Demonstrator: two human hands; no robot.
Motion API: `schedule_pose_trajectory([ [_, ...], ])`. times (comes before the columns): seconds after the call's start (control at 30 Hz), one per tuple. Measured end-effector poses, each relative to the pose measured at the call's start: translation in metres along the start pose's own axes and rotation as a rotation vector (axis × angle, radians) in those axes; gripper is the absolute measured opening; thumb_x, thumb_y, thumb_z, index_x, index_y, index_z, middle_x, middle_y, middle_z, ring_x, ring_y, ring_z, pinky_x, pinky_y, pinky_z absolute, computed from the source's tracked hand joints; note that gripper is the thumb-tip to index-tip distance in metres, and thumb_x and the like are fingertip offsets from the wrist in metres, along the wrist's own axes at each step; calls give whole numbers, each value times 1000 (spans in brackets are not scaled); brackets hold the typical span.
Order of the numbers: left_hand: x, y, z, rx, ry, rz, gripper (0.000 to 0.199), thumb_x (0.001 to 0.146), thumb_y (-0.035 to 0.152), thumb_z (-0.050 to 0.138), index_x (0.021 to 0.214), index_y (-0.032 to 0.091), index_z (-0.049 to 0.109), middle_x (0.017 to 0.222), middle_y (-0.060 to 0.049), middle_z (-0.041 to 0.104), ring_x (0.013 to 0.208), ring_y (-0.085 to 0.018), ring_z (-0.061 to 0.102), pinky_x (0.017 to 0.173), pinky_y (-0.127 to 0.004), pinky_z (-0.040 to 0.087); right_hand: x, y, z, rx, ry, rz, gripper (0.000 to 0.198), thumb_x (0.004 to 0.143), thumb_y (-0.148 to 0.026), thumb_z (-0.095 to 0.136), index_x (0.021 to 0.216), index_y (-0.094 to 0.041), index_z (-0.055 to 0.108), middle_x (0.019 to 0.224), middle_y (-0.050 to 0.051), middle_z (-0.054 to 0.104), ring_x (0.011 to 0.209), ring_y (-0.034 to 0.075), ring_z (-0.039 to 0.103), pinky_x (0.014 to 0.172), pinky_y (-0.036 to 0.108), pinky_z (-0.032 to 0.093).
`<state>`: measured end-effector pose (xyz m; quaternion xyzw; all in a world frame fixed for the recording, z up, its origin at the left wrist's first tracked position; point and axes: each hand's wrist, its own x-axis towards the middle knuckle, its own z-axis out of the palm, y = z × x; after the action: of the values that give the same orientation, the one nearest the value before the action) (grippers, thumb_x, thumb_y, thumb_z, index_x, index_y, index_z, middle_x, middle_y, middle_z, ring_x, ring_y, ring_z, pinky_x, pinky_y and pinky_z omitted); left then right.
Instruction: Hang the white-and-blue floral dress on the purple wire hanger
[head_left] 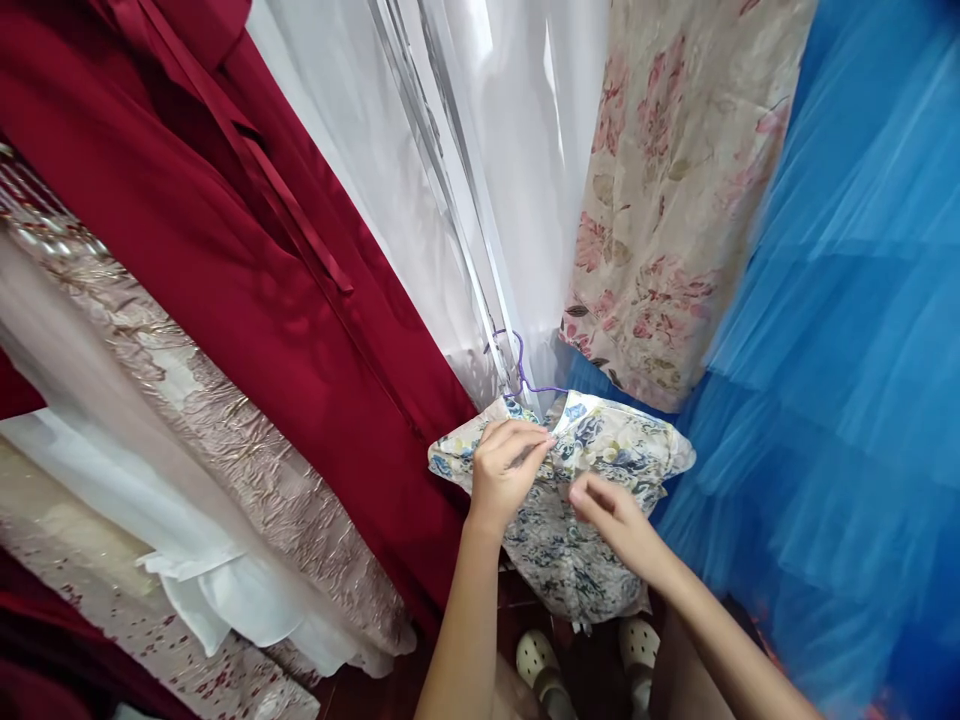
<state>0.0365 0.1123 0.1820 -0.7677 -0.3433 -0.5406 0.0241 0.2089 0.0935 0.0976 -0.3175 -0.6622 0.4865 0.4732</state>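
Observation:
A short-sleeved floral top [574, 585], cream with blue and yellow print, hangs from a purple hanger [520, 362] in front of me. My left hand [504, 468] pinches the garment's neckline between thumb and fingers. Lower and to the right, my right hand [613, 510] is in front of the chest of the top, its fingers curled together and slightly blurred. Whatever the right fingertips may hold is too small to make out.
Dark red fabric [300, 330] hangs to the left, past pale embroidered cloth [247, 450]. Behind are white fabric [517, 150] with silvery strips and a pink-flowered cloth [652, 220]. Blue tulle [847, 400] fills the right. Light clogs [536, 655] show on the dark floor.

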Motion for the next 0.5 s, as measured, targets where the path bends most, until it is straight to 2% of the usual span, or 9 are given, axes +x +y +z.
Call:
schedule_pose_trajectory([
  [0.07, -1, 1, -3, 8, 7, 17, 9, 82, 12, 71, 85, 21, 73, 88, -4, 73, 87, -18, 66, 84, -36, 52, 17, -17, -1, 24, 120, -86, 30, 97, -44, 47, 79, -21, 53, 67, -2, 48, 64, 15, 46, 61, 27, 38],
  [0.13, -3, 2, -4, 11, 20, 32, 10, 82, 12, 71, 86, 21, 73, 88, -3, 72, 88, -18, 66, 85, -36, 52, 30, -31, -4, -2, 203, -173, 21, 95, -42, 51, 95, -21, 56, 70, -2, 51, 64, 16, 48, 60, 28, 39],
  [0.2, -6, 2, -4, 21, 53, 33, 11, 82, 12, 71, 87, 21, 73, 89, -4, 70, 88, -17, 65, 85, -36, 52, 40, -44, -8, -115, 176, -237, 26, 94, -39, 54, 113, -22, 55, 75, 0, 58, 65, 17, 52, 61, 29, 41],
  [0.23, -8, 2, -3, 40, 86, 27, 11, 81, 13, 72, 87, 22, 74, 89, -4, 69, 87, -17, 64, 84, -36, 52, 43, -49, -11, -186, 130, -255, 28, 94, -39, 54, 115, -22, 57, 76, 1, 61, 65, 17, 54, 62, 29, 42],
  [0.33, -16, 1, 1, 121, 206, 9, 15, 78, 13, 75, 88, 24, 76, 81, -2, 62, 80, -16, 59, 76, -31, 50, 52, -59, -17, -325, 33, -257, 23, 95, -40, 51, 95, -22, 65, 71, 1, 63, 64, 17, 55, 63, 29, 42],
  [0.4, -22, -1, 6, 117, 240, 10, 17, 77, 12, 75, 89, 24, 75, 72, 1, 58, 73, -14, 56, 71, -29, 48, 56, -60, -17, -283, 26, -246, 27, 96, -40, 50, 84, -21, 64, 67, 0, 62, 62, 16, 55, 61, 28, 41],
  [0.5, -30, -6, 16, 20, 224, 10, 17, 78, 9, 73, 89, 23, 73, 71, 2, 60, 70, -12, 55, 70, -28, 47, 59, -55, -13, -140, 16, -222, 27, 96, -40, 50, 82, -19, 60, 63, -2, 58, 59, 15, 53, 58, 26, 40],
])
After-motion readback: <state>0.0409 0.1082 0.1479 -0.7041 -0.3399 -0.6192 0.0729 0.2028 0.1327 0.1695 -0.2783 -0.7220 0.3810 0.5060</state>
